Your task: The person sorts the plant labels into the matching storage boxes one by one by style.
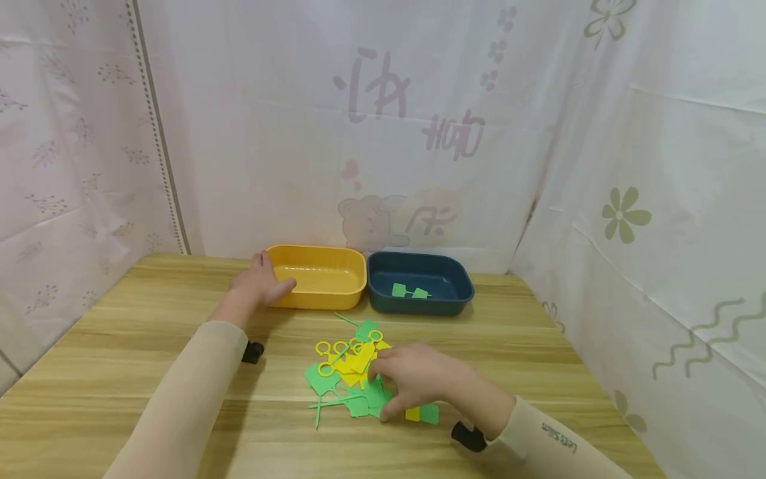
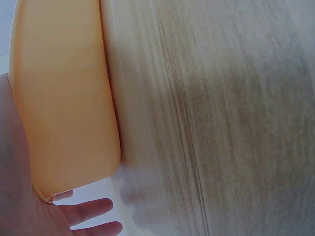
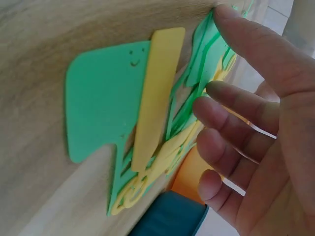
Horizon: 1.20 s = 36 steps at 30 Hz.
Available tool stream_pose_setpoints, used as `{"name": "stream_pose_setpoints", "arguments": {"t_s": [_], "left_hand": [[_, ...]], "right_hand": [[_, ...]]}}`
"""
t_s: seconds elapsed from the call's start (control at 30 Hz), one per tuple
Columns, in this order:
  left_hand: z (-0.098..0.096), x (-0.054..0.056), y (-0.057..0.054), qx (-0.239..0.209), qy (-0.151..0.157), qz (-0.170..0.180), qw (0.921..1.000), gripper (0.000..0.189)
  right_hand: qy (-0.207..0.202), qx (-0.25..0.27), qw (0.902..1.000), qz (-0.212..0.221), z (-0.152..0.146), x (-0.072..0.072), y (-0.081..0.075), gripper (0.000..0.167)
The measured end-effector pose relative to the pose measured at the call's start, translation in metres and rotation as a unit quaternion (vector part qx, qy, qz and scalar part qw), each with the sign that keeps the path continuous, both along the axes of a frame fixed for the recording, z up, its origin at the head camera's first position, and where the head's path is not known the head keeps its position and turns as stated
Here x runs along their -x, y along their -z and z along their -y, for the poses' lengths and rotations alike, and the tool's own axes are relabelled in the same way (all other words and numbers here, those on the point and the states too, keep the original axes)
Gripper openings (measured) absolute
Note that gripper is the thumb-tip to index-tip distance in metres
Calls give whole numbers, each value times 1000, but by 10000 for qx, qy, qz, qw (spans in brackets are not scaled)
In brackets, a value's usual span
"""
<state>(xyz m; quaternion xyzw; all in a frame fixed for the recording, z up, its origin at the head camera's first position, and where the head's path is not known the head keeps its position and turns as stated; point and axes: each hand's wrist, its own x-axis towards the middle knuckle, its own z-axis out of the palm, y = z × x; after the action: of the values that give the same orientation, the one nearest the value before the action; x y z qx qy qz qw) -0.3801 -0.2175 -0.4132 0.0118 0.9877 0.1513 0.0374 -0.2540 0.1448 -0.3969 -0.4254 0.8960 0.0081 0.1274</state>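
My left hand rests over the left end of the yellow bin, the thumb at its rim. In the left wrist view its fingers stretch out straight beyond the bin's end wall. My right hand hovers low over a pile of flat plastic tags, fingers slightly bent and apart from the thumb. Around it lie green tags with thin pointed stems and yellow tags with ring ends. The right wrist view shows the thumb tip against a green tag, nothing pinched.
Beside the yellow bin stands a dark blue bin with green tags inside. Both are at the back of the wooden table. Behind and at the sides hang pale printed curtains.
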Motion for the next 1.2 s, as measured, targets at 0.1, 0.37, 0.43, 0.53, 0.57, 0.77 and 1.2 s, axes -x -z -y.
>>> {"name": "stream_pose_setpoints", "arguments": {"t_s": [0.1,0.37,0.43,0.53,0.57,0.77,1.2], "left_hand": [[0,0,0,5,15,0,10000,112],[1,1,3,15,-14,-13,10000,112],[1,1,4,28,-16,9,10000,113],[2,2,5,44,-3,25,10000,113],[2,3,6,48,-1,23,10000,113],[2,4,8,58,5,-4,10000,113],[2,4,5,72,25,-41,10000,115]], "right_hand": [[4,27,10000,45,0,0,2,48],[-247,115,9996,-85,1,0,5,37],[-306,161,9993,-107,1,0,5,34],[-374,293,9988,-96,1,0,5,27],[-418,336,9985,-126,1,1,5,24],[-649,610,9948,-492,2,3,2,10],[-563,969,9901,-849,2,18,-7,7]]}}
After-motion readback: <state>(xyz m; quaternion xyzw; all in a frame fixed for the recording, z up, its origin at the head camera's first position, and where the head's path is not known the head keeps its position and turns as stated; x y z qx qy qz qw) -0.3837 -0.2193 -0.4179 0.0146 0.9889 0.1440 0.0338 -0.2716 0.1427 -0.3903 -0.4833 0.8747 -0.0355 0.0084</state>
